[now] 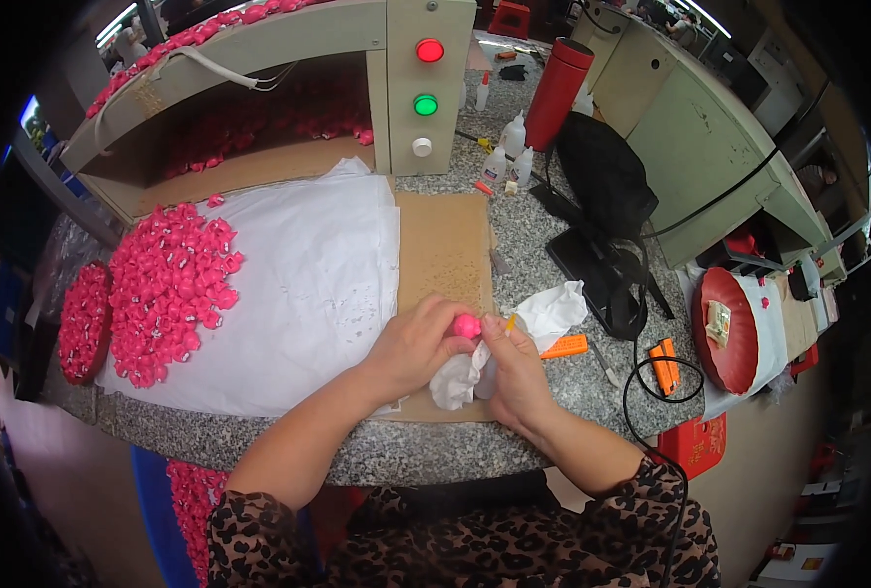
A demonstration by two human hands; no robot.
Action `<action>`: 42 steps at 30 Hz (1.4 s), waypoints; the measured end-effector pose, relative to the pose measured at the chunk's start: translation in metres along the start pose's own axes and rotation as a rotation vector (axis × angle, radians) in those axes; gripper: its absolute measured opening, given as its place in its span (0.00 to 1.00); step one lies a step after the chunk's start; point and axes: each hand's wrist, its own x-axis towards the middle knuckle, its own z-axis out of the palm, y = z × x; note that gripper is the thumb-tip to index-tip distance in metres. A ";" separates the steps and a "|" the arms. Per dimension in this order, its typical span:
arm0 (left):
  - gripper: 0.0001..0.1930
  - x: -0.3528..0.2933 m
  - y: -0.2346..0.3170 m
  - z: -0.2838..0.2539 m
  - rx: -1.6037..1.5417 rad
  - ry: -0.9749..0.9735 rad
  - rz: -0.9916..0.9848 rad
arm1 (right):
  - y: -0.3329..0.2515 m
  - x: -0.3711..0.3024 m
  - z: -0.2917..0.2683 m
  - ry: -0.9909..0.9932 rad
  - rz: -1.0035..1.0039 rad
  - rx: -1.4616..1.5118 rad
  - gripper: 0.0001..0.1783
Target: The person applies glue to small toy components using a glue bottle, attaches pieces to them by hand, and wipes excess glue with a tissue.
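My left hand (408, 343) is closed, its thumb and fingers pinching a small round pink piece (467, 325). Close against it is my right hand (519, 377), also closed, gripping a crumpled white tissue (453, 384) that hangs down between the hands. A thin yellow stick-like thing (511, 322) pokes up by the right thumb; its lower part is hidden. Both hands are over a brown cardboard sheet (443, 235). On white paper (308, 284) to the left lies a big heap of small pink pieces (171, 284).
A grey machine (421, 137) with a red and a green light stands behind. Beyond my right hand are another white tissue (553, 312), orange tools (565, 346), a phone (592, 274), small bottles (512, 137), a red flask (558, 93) and a black cable (628, 392). A red tray (725, 367) sits far right.
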 end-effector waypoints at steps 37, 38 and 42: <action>0.16 -0.002 0.007 0.014 0.357 -0.038 -0.004 | -0.001 0.007 -0.006 0.037 -0.181 -0.347 0.10; 0.15 -0.003 0.006 0.014 0.353 -0.036 0.005 | 0.000 0.007 -0.006 0.077 -0.202 -0.399 0.09; 0.16 -0.004 0.007 0.016 0.357 -0.062 -0.062 | 0.002 0.004 -0.003 0.106 -0.198 -0.304 0.08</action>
